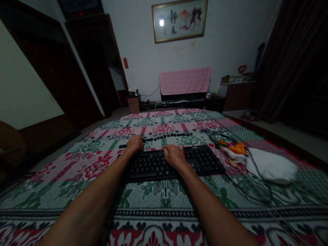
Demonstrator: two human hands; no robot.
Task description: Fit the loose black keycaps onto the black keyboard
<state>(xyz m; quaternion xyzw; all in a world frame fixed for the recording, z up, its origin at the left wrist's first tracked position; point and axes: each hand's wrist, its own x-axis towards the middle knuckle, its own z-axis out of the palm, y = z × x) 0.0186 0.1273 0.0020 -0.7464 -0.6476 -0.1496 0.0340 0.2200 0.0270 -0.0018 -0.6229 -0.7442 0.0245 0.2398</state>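
A black computer keyboard (151,166) lies flat on the patterned bedspread in front of me. Beyond its far edge, small black keycaps (165,136) are strung out in a loose row, with a few more keycaps (122,146) to the left. My left hand (135,143) is at the left part of that row, its fingers closed together and pointing down. Whatever is between its fingertips is too dark and small to tell. Over the keyboard's upper middle, my right hand (175,155) rests with curled fingers, gripping near its far edge.
Right of the keyboard lie a black cable (258,200), an orange item (237,148) and a bundled white cloth (271,165). The floral bedspread (161,119) stretches to a low cabinet with a pink cloth (186,81) above it. Dark curtains (287,58) hang at right.
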